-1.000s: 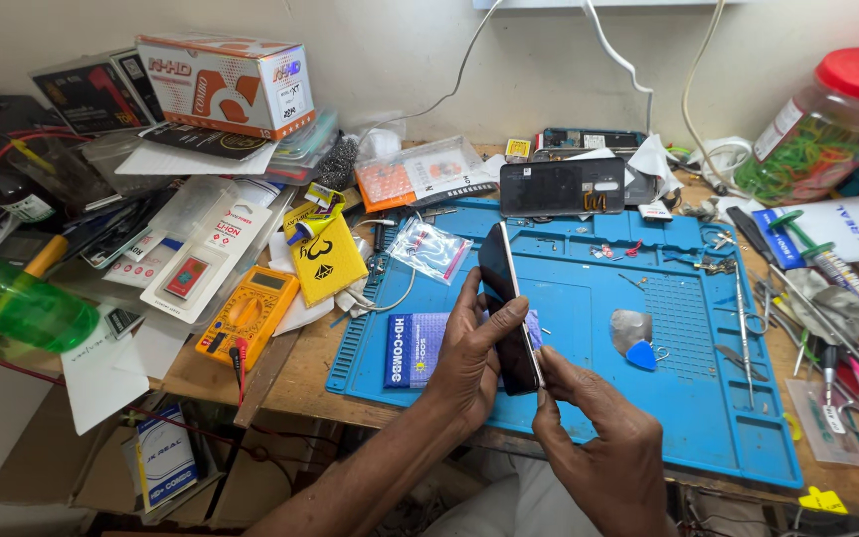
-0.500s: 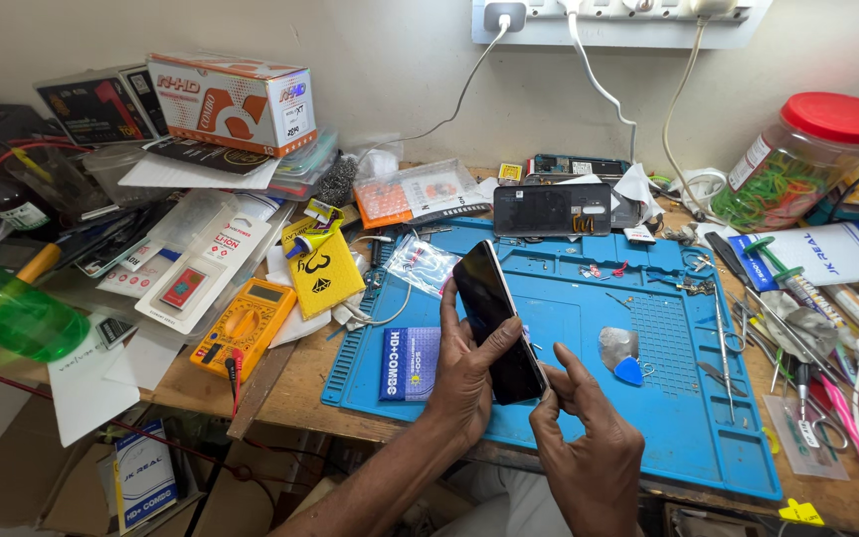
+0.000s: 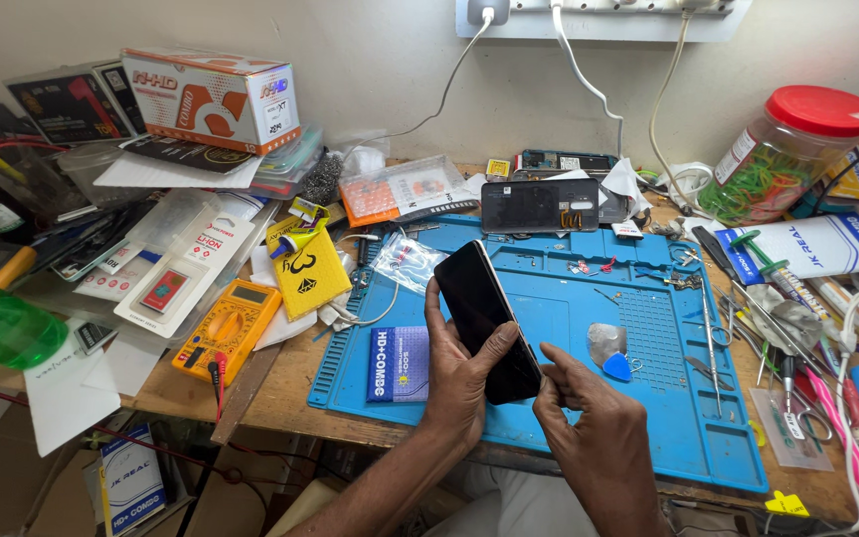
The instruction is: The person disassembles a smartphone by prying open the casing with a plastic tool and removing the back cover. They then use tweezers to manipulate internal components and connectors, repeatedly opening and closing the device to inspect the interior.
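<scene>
My left hand grips a black smartphone, screen side up, tilted above the blue repair mat. My right hand pinches at the phone's lower right edge with thumb and forefinger. A blue triangular pick and a small clear plastic piece lie on the mat just right of the phone. A second dark phone body lies flat at the mat's far edge.
A yellow multimeter and yellow card lie left of the mat. Tweezers and screwdrivers crowd the right side. A red-lidded jar of rubber bands stands back right. Boxes pile up back left; cables hang from a wall strip.
The phone has turned from edge-on to flat with its screen facing up. My right hand has come up to pinch its lower edge. The view has tilted down slightly.
</scene>
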